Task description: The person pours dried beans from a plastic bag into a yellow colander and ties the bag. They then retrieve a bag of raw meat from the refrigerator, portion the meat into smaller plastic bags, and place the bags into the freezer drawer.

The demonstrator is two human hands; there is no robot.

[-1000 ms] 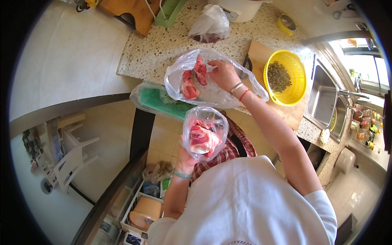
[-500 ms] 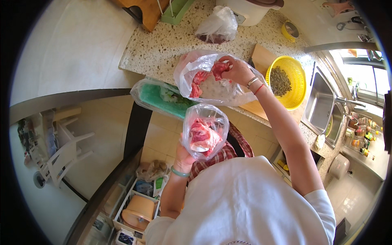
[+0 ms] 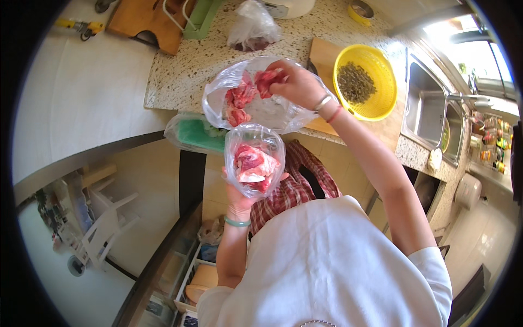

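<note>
From below, my left hand (image 3: 239,197) grips a small clear plastic bag (image 3: 275,143) in front of my body. Raw meat chunks (image 3: 255,166), red with white fat, fill its open top. My right hand (image 3: 298,86) reaches over a larger clear plastic bag (image 3: 297,117) that lies spread open on the counter. Its fingers are closed on a red piece of meat (image 3: 266,83). More meat pieces (image 3: 239,98) lie at the left inside the large bag. The fingertips of my left hand are partly hidden behind the small bag.
A yellow colander (image 3: 388,95) of small dark shells or beans stands on a wooden board (image 3: 322,54), beside a steel sink (image 3: 425,103). A tied plastic bag (image 3: 254,27) sits farther back. At the counter's near edge is a green bagged tray (image 3: 204,133).
My right hand has drawn the piece of meat slightly leftward relative to the large bag. The head view has shifted, so the counter and both hands appear farther up and left.
</note>
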